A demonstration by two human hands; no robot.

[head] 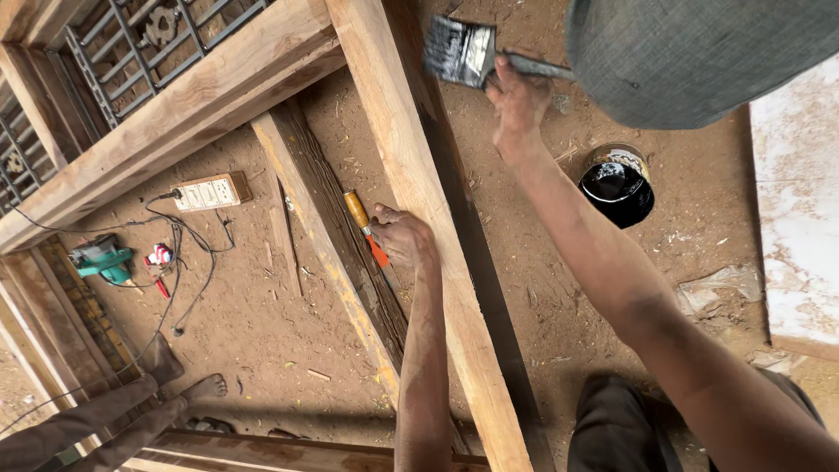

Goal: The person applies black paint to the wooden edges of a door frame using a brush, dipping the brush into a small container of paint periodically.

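My right hand point(517, 103) is raised at the top centre and grips a wide paintbrush point(461, 51) whose bristles are black with paint. My left hand point(405, 239) rests against the left side of a long pale wooden beam point(437, 236) that runs from the top to the bottom of the view. The beam's right face is coated black. A chisel with a yellow and orange handle point(364, 229) lies just left of my left hand on a lower plank point(306, 201). A round tin of black paint point(617, 184) stands on the dirt floor to the right.
A power strip point(210, 192) with cables, a green power tool point(103, 260) and small red tools lie on the dirt at left. Another person's bare feet point(197, 387) stand at bottom left. A grey rounded object point(699, 52) fills the top right. Metal grille point(131, 44) at top left.
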